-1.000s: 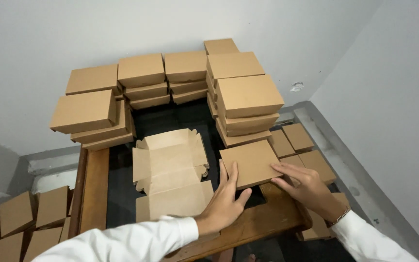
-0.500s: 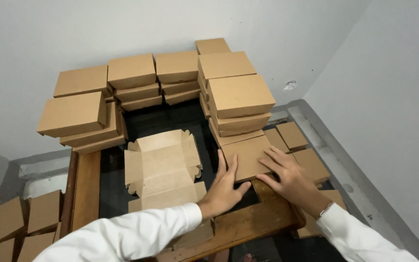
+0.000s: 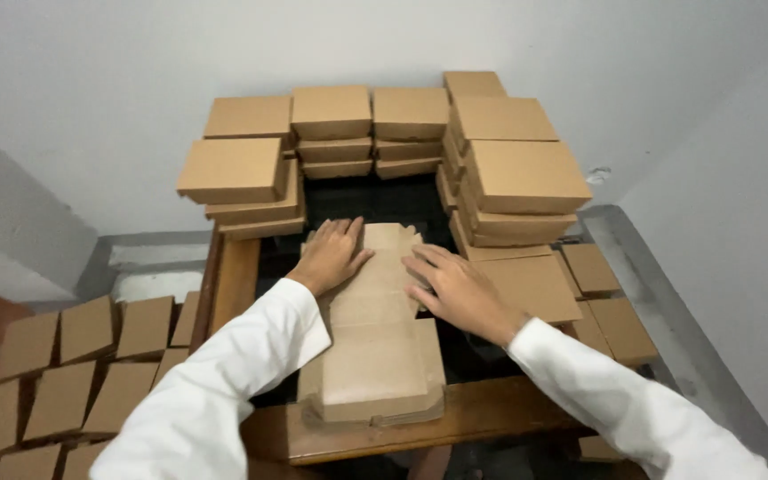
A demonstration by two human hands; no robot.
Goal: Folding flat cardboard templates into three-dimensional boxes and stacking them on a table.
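Both hands flat, fingers spread, on flat cardboard blank [image 3: 375, 347]: left hand [image 3: 332, 255] far-left corner, right hand [image 3: 457, 289] right edge. Nothing gripped.

Matt brown cardboard boxes [image 3: 526, 173] stacked on a smooth, varnished wooden desk [image 3: 455, 418]; white cloth sleeves [image 3: 224, 391] in front.

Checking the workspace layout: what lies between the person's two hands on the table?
In the head view, the left hand and right hand both press on a flat cardboard box blank; only its brown surface lies between them.
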